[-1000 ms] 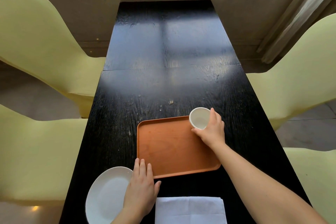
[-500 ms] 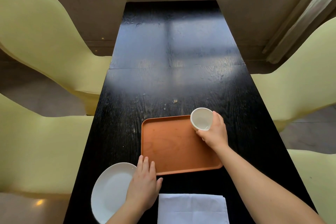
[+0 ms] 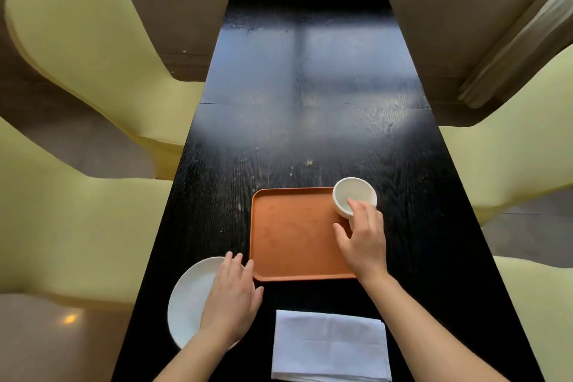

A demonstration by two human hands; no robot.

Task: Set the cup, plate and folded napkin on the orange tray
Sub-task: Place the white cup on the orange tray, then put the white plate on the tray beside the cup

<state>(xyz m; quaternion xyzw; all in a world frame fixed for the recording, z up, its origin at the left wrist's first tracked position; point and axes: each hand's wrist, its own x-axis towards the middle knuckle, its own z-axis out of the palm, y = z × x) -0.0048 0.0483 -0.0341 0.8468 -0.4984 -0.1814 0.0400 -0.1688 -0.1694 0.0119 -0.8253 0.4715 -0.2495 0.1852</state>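
The orange tray lies on the black table. A white cup stands upright in the tray's far right corner. My right hand is just behind it on the near side. Its fingers are loosely spread, the index fingertip over the cup's near rim and the thumb apart from the cup. The white plate lies on the table left of the tray's near corner. My left hand rests flat on its right half, thumb off the rim. The folded white napkin lies at the near edge, below the tray.
The long black table runs away from me toward a grey wall ledge. Pale yellow chairs stand on both sides, two to the left and two to the right. A small crumb lies beyond the tray.
My right hand has set the cup down in the tray's far right corner, loosened its grip and drawn back toward me. The left hand stays on the plate.
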